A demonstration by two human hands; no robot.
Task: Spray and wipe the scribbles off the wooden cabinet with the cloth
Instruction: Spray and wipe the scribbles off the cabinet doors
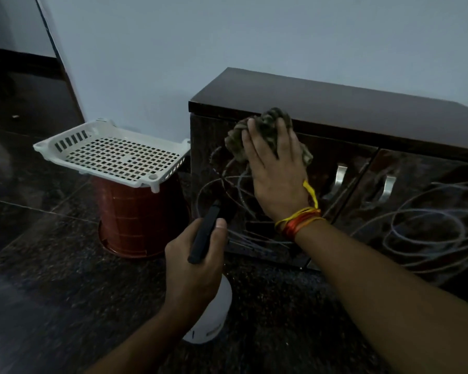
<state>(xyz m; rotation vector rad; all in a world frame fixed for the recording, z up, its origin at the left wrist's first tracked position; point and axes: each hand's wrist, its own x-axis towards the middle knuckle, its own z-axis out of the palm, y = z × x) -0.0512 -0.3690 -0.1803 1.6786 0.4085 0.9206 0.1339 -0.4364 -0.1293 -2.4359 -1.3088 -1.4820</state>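
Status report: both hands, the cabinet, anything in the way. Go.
Right hand presses cloth flat on left cabinet door. Left hand grips spray bottle. Scribbles remain on both doors. Nothing blocking.

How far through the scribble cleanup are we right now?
Early. Nothing looks cleaned yet. The right hand presses the cloth on the left door; the left hand grips the spray bottle. Left: scribbles on both doors.

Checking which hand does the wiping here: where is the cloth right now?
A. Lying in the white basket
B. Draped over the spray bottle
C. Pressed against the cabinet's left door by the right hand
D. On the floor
C: the right hand presses the cloth flat against the cabinet near its left door's top, while the left hand grips the spray bottle.
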